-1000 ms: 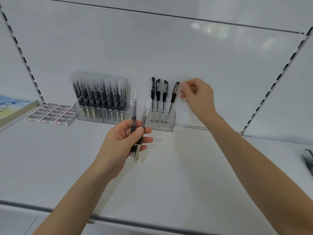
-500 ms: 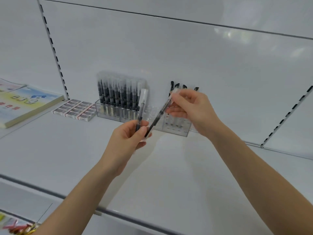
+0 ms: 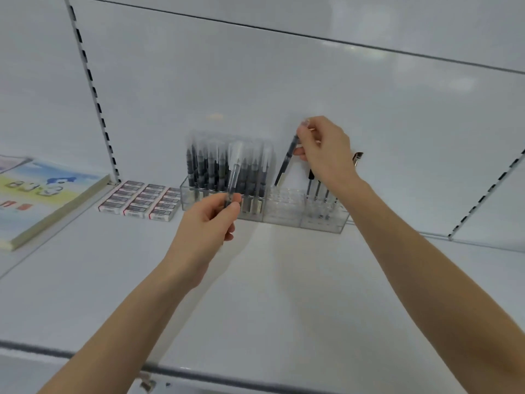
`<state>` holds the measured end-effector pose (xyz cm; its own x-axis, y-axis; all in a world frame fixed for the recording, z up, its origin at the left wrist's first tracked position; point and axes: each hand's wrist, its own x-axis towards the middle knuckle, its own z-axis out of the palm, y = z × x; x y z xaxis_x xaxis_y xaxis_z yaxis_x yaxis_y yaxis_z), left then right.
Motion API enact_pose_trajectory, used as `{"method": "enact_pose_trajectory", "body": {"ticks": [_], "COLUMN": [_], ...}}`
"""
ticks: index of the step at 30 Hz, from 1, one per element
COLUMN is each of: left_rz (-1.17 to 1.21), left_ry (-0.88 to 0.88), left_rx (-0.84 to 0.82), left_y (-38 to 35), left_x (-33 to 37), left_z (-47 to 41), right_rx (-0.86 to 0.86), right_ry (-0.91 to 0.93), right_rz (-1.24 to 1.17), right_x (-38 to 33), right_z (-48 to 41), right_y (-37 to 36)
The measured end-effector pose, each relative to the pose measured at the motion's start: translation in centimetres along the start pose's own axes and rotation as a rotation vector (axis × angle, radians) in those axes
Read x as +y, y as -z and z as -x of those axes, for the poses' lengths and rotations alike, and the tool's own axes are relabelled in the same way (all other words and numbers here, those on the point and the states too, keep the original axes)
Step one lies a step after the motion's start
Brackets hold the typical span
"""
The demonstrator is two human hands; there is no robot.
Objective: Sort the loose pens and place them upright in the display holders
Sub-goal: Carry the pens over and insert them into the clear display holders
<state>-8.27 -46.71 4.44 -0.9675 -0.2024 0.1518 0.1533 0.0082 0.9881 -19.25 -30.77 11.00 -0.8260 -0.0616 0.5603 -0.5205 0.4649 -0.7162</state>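
My right hand (image 3: 324, 152) pinches a black pen with a clear cap (image 3: 287, 162) near its top, tilted, its tip just above the clear display holder (image 3: 284, 211) at the back of the shelf. My left hand (image 3: 207, 223) grips one clear-capped pen (image 3: 234, 172) upright in front of the holder's left section, which is packed with several similar pens (image 3: 216, 169). Several black clip pens (image 3: 318, 191) stand in the right section, partly hidden behind my right wrist.
Rows of small boxed erasers (image 3: 142, 200) lie left of the holder. A stack of illustrated notebooks (image 3: 37, 194) sits at the far left. Slotted shelf uprights (image 3: 93, 92) run up the white back wall. The shelf's front edge (image 3: 199, 376) is near me.
My right hand took the second pen from my left hand and carried it up over the holder's middle section. My left hand now holds one pen. The view shifted right.
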Motion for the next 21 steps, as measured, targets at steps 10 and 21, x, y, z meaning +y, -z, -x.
{"method": "enact_pose_trajectory", "body": {"ticks": [10,21], "left_rz": [0.037,0.056], "left_ry": [0.047,-0.005], "left_rx": [-0.178,-0.220], "left_y": [1.9,2.4], "left_x": [0.0,-0.3], "left_z": [-1.6,-1.5], "right_rx": [0.030,-0.093], "right_ry": [-0.081,-0.155], "right_rz": [0.178,0.292], "right_x": [-0.5,0.3], "right_z": [-1.1,-0.8], "right_y": [-1.9,-3.6]}}
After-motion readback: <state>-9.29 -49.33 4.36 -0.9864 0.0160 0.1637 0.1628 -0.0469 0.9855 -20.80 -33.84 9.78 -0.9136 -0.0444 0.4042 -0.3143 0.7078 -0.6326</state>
